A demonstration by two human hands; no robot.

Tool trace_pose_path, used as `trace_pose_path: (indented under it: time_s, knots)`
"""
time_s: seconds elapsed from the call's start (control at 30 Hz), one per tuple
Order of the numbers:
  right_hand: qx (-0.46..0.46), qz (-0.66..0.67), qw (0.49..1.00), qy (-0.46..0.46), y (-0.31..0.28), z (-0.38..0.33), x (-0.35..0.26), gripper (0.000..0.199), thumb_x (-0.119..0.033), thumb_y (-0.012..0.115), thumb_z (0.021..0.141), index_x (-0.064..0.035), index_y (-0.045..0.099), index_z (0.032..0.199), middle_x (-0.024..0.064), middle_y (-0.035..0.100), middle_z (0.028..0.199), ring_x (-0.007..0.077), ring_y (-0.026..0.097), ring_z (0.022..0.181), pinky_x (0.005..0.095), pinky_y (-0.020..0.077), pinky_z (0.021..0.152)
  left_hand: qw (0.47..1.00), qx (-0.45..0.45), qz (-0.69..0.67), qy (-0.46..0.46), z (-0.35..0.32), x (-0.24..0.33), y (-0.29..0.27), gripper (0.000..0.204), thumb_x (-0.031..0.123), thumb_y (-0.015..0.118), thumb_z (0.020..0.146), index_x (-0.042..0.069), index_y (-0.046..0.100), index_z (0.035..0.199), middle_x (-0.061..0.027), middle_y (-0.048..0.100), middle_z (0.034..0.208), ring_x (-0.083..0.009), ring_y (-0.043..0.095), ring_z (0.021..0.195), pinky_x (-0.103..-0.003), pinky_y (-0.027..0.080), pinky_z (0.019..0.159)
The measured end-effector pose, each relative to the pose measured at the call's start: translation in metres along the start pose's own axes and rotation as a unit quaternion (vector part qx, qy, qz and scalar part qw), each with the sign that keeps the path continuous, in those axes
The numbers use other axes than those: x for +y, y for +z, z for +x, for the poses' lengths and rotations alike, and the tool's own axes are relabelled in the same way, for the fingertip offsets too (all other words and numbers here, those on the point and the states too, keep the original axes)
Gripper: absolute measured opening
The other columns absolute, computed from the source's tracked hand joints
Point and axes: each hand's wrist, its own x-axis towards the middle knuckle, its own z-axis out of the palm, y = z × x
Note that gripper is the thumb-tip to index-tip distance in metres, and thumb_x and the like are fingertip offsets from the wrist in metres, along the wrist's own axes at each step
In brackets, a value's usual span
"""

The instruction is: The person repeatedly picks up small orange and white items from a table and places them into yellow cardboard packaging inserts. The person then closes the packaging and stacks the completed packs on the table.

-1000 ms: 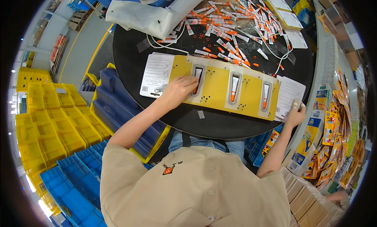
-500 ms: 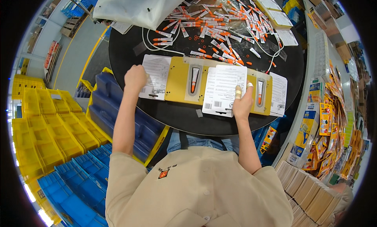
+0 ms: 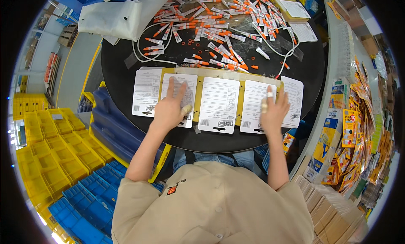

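- Five white printed cards (image 3: 219, 104) lie in a row on a yellow tray (image 3: 198, 81) at the near edge of the black round table (image 3: 118, 79).
- Each card's long axis runs away from the person.
- Left hand (image 3: 171, 109) lies flat, fingers spread, on the second card (image 3: 180, 99); it grasps nothing.
- Right hand (image 3: 274, 111) lies flat on the fourth card (image 3: 255, 104), open.

Orange-capped tubes (image 3: 219, 50) scattered across the round black table's (image 3: 122, 81) far half, white bag (image 3: 116, 18) laid at its far-left edge, yellow bins (image 3: 46, 142) and blue bins (image 3: 90, 201) stacked beyond its left edge, packaged goods (image 3: 358, 121) shelved at right
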Motion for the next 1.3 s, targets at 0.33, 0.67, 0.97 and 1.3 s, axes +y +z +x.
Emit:
trace_pose_path:
  time_s: [0.33,0.67,0.97,1.3]
  knots:
    - [0.022,0.097,0.862,0.497,0.086,0.035,0.241,0.074,-0.057,0.024,0.095,0.0055,0.060,0.112,0.0297,0.059,0.114,0.0470,0.053,0.109,0.0508,0.0407,0.093,0.976,-0.048,-0.027,0.209,-0.008,0.076,-0.002,0.059,0.018,0.058,0.083,0.011,0.041,0.139,-0.0275,0.022,0.149,-0.0351,0.067,0.075,-0.043,0.054,0.066]
    - [0.064,0.245,0.868,0.428,0.045,-0.155,-0.008,0.038,-0.026,0.039,0.100,0.0087,0.049,0.112,0.0267,0.061,0.086,0.0374,0.062,0.082,0.0427,0.0491,0.075,0.975,0.133,-0.151,0.095,0.021,0.002,-0.025,0.040,0.008,0.055,0.085,-0.001,0.049,0.124,-0.0262,0.037,0.140,-0.0400,0.063,0.091,-0.040,0.052,0.078]
    - [0.115,0.408,0.882,0.204,-0.028,-0.090,0.016,0.023,-0.012,0.042,0.096,0.0017,0.059,0.102,0.0120,0.063,0.087,0.0209,0.062,0.081,0.0334,0.0496,0.069,0.899,-0.103,-0.420,0.067,-0.025,0.065,-0.007,0.014,0.008,0.052,0.092,-0.002,0.055,0.100,-0.0133,0.062,0.073,-0.0173,0.065,0.063,-0.029,0.052,0.055]
    - [0.154,0.493,0.671,0.532,0.052,-0.042,0.097,0.061,-0.042,0.036,0.100,0.0090,0.038,0.132,0.0298,0.051,0.125,0.0402,0.055,0.107,0.0404,0.0431,0.093,0.950,0.132,-0.277,-0.057,-0.056,0.005,0.029,0.013,-0.001,0.056,0.076,-0.002,0.060,0.089,-0.0238,0.062,0.086,-0.0431,0.061,0.083,-0.047,0.049,0.073]
